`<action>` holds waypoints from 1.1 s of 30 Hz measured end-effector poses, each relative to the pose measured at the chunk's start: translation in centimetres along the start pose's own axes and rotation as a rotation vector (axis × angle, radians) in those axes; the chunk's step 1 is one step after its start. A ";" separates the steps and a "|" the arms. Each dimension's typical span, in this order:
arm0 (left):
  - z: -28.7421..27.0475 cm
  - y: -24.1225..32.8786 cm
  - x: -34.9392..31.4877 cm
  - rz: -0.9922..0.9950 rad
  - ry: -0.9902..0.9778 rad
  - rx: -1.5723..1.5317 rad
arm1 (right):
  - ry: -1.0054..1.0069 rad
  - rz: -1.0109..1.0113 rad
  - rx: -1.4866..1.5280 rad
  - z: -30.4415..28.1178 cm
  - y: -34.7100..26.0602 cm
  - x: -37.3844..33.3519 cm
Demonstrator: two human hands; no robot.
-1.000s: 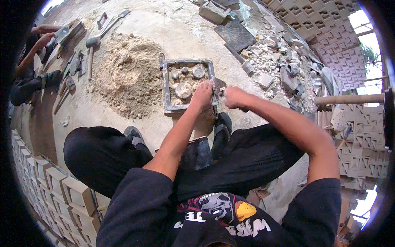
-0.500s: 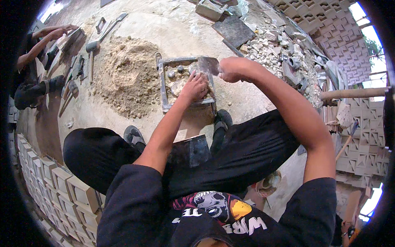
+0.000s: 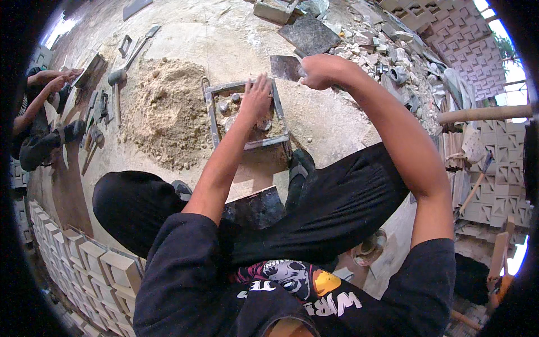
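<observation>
My left hand (image 3: 256, 100) reaches over a square grey mould frame (image 3: 267, 143), its fingers stretched out toward the far rim. Sandy material lies inside the frame, along with a few round metal pieces (image 3: 224, 107), partly hidden by my hand and forearm. My right hand (image 3: 324, 72) is closed around the handle of a trowel (image 3: 285, 68). Its flat, broad metal blade points left, just beyond the frame's far right corner and apart from the sand. The grip itself is mostly covered by my fingers.
A heap of sandy powder (image 3: 165, 112) lies left of the frame, with a mallet (image 3: 117, 78) beyond it. Broken rubble (image 3: 373, 48) and a dark slab (image 3: 309, 35) are at the far right. Another person's hands (image 3: 59, 80) work at far left. Patterned blocks (image 3: 84, 253) stand stacked near left.
My left hand has moved from the frame's near right part toward its far rim, fingers straighter. My right hand has drawn the trowel away from the frame, farther off. The view has shifted slightly.
</observation>
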State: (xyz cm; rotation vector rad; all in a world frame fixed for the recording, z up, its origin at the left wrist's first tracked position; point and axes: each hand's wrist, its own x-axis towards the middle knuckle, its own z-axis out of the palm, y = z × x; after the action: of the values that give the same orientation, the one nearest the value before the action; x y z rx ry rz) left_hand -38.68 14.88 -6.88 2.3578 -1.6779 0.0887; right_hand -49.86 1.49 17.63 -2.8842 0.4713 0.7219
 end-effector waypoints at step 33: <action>-4.6 -4.4 -12.0 0.578 -0.211 -0.251 | -0.153 -0.090 -0.071 0.4 -3.8 1.5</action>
State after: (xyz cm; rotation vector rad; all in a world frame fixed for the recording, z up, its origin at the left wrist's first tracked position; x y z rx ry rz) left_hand -38.19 28.38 -5.47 1.6943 -2.2711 -0.2622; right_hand -47.51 4.76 16.73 -2.8641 0.3012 0.9538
